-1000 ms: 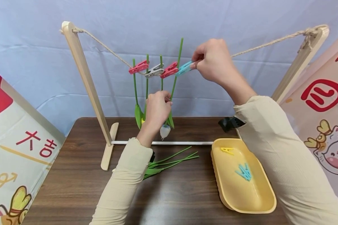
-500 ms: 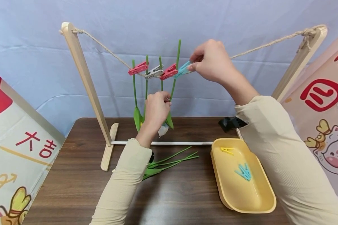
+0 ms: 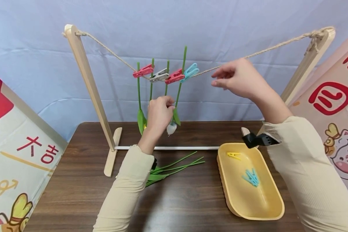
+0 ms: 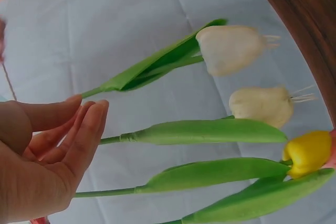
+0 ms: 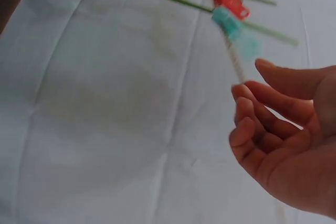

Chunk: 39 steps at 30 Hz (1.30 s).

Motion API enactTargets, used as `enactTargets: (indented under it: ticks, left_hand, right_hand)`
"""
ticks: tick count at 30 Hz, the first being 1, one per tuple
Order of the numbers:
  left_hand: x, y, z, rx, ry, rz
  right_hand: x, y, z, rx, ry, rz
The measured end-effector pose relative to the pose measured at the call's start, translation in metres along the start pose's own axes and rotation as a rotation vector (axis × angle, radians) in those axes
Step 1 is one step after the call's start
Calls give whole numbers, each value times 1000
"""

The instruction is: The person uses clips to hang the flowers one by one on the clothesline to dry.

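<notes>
Nearest, at the right side of the bench [image 3: 191, 206], stands a yellow tray [image 3: 245, 201]; a yellow clothespin [image 3: 234, 155] lies toward its far end, loose blue clothespins [image 3: 251, 178] about its middle. Left of the tray, inboard of the bench edges, lie green stems with leaves [image 3: 158, 177], partly behind a sleeve [image 3: 139, 174]. A white bar [image 3: 191, 148] crosses beyond them, nearer the far edge; one wooden foot [image 3: 110, 162] stands toward the far left corner.

Above the bench, the left hand [image 3: 158, 112] is at the stem of the rightmost hanging flower [image 3: 171, 128], a white one. Thumb and fingertips are close together; I cannot tell whether they pinch it. The right hand [image 3: 240, 77] holds nothing, thumb and fingers apart, just right of the clipped blue clothespin [image 3: 190, 72].

Four flowers hang heads down from the rope [image 3: 278, 45], at clothespins coloured, left to right, red, grey, red, blue. The rope sags between two wooden posts [image 3: 88, 80]. Behind hangs a pale cloth [image 3: 191, 19].
</notes>
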<state>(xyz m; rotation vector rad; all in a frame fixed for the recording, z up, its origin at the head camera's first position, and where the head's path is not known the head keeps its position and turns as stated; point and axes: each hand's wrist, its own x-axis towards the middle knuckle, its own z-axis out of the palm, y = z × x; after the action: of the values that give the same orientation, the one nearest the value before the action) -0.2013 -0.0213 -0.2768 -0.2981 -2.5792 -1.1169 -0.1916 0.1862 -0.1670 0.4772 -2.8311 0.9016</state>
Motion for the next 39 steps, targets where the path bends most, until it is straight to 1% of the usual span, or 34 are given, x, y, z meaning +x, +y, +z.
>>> enactTargets:
  ticks: [4, 7, 12, 16, 19, 22, 26, 30, 33, 39]
  left_hand:
    - [-2, -3, 0, -1, 3, -3]
    - [-3, -5, -1, -7, 4, 0]
    - [-5, -7, -2, -10, 4, -8]
    - [-8, -7, -2, 1, -12, -24]
    - [-10, -8, -2, 4, -16, -23]
    - [-11, -8, -2, -3, -13, -18]
    - [-12, -9, -2, -7, -18, -23]
    - [-13, -10, -2, 3, -21, -30]
    - [-14, -12, -1, 9, -20, -32]
    - [-18, -15, -1, 6, -25, -46]
  right_hand:
    - [-13, 38, 5, 8, -125, 101]
    - [-25, 72, 13, 37, -225, 155]
    - [-54, 129, 37, 76, -360, 190]
    - [-81, 170, 66, 149, -435, 258]
    - [-102, 196, 88, 200, -463, 314]
    - [-122, 216, 105, 209, -479, 358]
    - [-140, 232, 120, 200, -483, 388]
    - [-149, 237, 128, 179, -464, 388]
    - [-154, 238, 133, 110, -441, 390]
    - [-160, 241, 140, -42, -420, 329]
